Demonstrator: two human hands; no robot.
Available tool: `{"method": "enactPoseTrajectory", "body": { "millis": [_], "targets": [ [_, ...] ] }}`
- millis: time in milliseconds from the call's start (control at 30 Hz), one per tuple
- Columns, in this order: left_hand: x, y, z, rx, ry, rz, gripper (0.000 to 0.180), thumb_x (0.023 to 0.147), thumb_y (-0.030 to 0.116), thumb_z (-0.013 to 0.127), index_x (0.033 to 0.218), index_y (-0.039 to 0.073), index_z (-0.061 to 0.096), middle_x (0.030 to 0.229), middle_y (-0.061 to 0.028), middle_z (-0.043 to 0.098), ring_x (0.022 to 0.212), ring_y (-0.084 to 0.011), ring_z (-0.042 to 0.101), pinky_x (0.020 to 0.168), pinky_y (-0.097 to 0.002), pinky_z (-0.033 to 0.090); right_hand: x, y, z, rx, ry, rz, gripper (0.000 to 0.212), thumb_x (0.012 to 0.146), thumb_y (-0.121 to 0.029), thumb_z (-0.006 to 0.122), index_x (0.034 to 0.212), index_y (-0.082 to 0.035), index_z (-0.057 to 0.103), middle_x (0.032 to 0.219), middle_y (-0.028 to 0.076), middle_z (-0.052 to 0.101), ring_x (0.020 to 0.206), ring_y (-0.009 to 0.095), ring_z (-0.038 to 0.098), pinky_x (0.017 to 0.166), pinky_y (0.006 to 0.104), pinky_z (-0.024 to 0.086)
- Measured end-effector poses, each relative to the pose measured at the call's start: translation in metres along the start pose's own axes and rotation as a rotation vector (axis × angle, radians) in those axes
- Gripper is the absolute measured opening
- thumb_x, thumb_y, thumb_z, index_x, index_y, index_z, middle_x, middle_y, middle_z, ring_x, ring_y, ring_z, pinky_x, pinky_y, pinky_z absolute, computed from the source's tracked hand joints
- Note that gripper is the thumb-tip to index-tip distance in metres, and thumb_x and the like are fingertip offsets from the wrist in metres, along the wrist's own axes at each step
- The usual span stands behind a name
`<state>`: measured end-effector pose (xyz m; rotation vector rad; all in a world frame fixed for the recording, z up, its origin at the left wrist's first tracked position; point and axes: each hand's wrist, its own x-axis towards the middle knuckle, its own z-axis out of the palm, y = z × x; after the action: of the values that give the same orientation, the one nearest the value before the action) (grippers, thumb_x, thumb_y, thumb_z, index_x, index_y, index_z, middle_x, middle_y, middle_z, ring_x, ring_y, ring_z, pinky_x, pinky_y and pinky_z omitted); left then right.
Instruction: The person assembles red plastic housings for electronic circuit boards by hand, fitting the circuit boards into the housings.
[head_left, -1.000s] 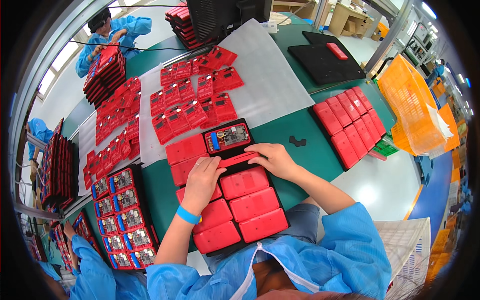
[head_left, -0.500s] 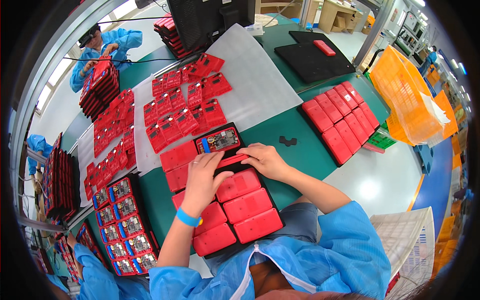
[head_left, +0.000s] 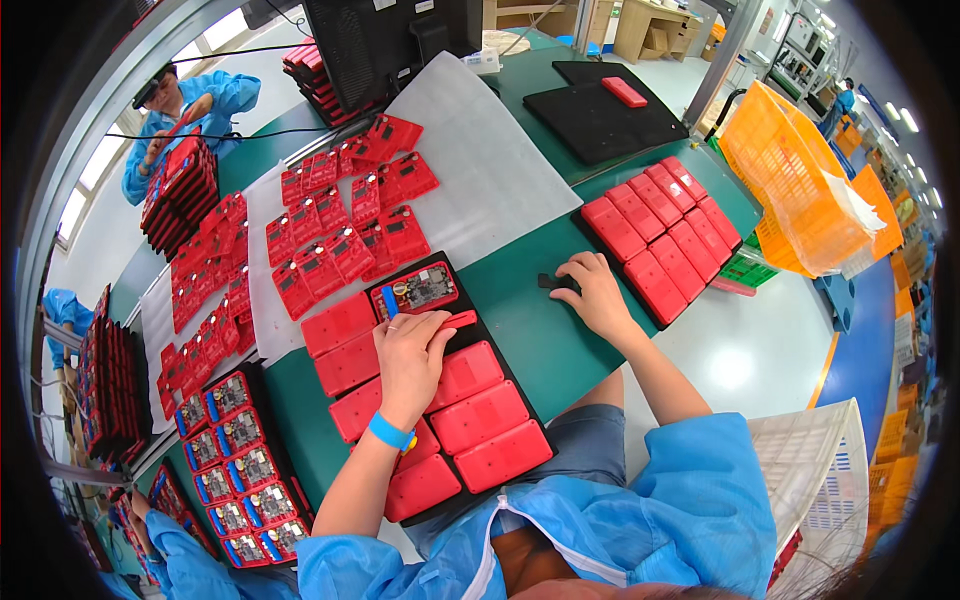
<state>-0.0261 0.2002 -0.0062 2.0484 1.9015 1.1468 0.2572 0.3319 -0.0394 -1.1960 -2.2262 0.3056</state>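
Observation:
My left hand (head_left: 408, 365) is closed on a red plastic case (head_left: 461, 320), which stands tilted on edge in the black tray (head_left: 478, 322) in front of me. Just beyond it in the same tray, an open red case (head_left: 420, 290) shows a circuit board and a blue part. Several shut red cases (head_left: 500, 452) fill the nearer slots, backs up. Over the green table to the right, my right hand (head_left: 600, 300) has its thumb and fingers at either side of a small flat black piece (head_left: 548, 283), pinching it; the fingers partly hide it.
A tray of red cases (head_left: 660, 235) stands at the right. On the left, another tray holds open cases with boards (head_left: 245, 435). Red half-shells (head_left: 345, 255) lie on white sheets beyond. A monitor (head_left: 385, 45) stands at the back. A co-worker (head_left: 185, 115) handles stacked trays at far left.
My right hand has let go of the red case and moved right to the small black piece. My left hand still holds the case. The view has shifted slightly.

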Motion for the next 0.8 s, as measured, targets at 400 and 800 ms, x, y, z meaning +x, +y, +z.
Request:
{"method": "enactPoseTrajectory", "body": {
  "millis": [400, 800],
  "targets": [
    [-0.002, 0.0, 0.0, 0.02, 0.025, 0.017, 0.018, 0.09, 0.016, 0.073, 0.106, 0.008, 0.075, 0.101, -0.0061, 0.075, 0.093, -0.0254, 0.062, 0.089, -0.0425, 0.04, 0.035, 0.004, 0.023, -0.255, 0.057, -0.382, 0.009, 0.086, -0.01, 0.07, 0.088, -0.004, 0.063, 0.087, 0.011, 0.063, 0.086, 0.029, 0.062, 0.069, 0.0411, 0.052],
    [-0.004, 0.004, 0.001, 0.039, 0.035, 0.017, 0.018, 0.089, 0.018, 0.073, 0.104, 0.009, 0.075, 0.101, -0.0045, 0.075, 0.093, -0.0234, 0.062, 0.086, -0.0417, 0.04, 0.027, -0.105, 0.022, 0.199, 0.045, -0.656, 0.017, 0.078, -0.006, 0.073, 0.094, -0.003, 0.067, 0.095, 0.009, 0.065, 0.085, 0.027, 0.065, 0.068, 0.0375, 0.056]
  ]
}}
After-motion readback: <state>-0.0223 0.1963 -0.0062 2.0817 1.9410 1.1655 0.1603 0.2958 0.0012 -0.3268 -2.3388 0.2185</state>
